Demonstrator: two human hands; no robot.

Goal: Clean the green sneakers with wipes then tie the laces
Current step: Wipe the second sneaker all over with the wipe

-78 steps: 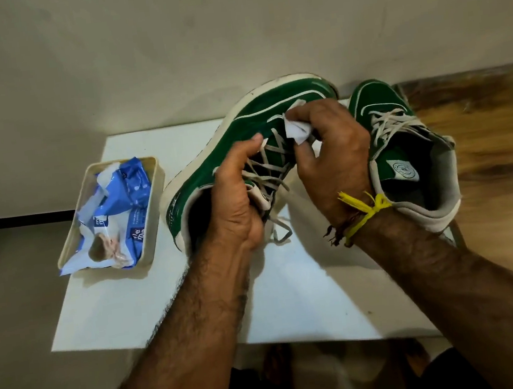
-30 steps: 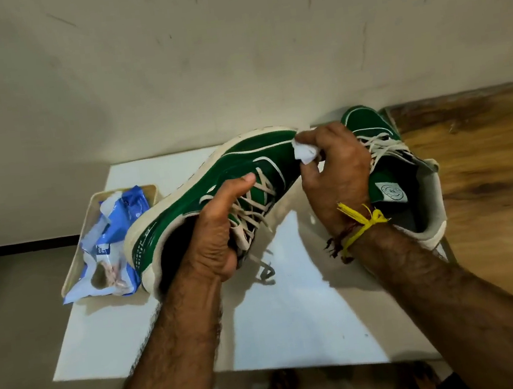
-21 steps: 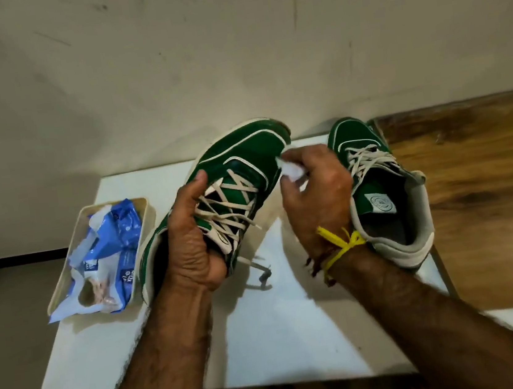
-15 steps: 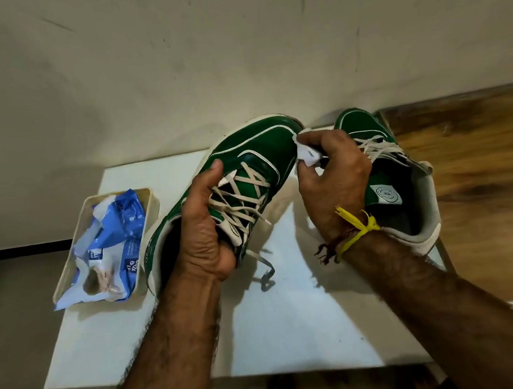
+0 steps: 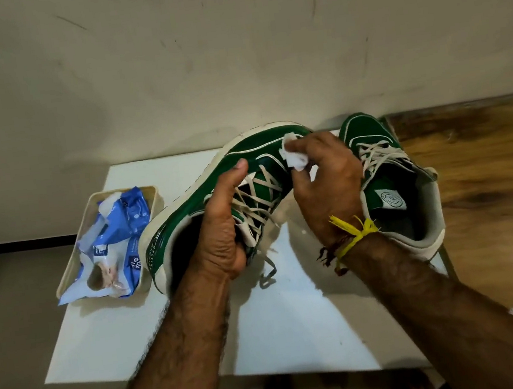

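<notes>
My left hand (image 5: 221, 231) grips one green sneaker (image 5: 214, 180) by its collar, tilting it off the worktop (image 5: 281, 327) so the toe faces my right hand (image 5: 328, 185). That hand pinches a crumpled wipe (image 5: 292, 156) against the toe to scrub it. The other sneaker (image 5: 393, 184) waits just right of it, laces loose.

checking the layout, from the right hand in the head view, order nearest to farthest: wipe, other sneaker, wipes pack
1. wipe, pinched in the right hand.
2. other sneaker, on the table right beside that hand.
3. wipes pack, in the tray far left.
</notes>
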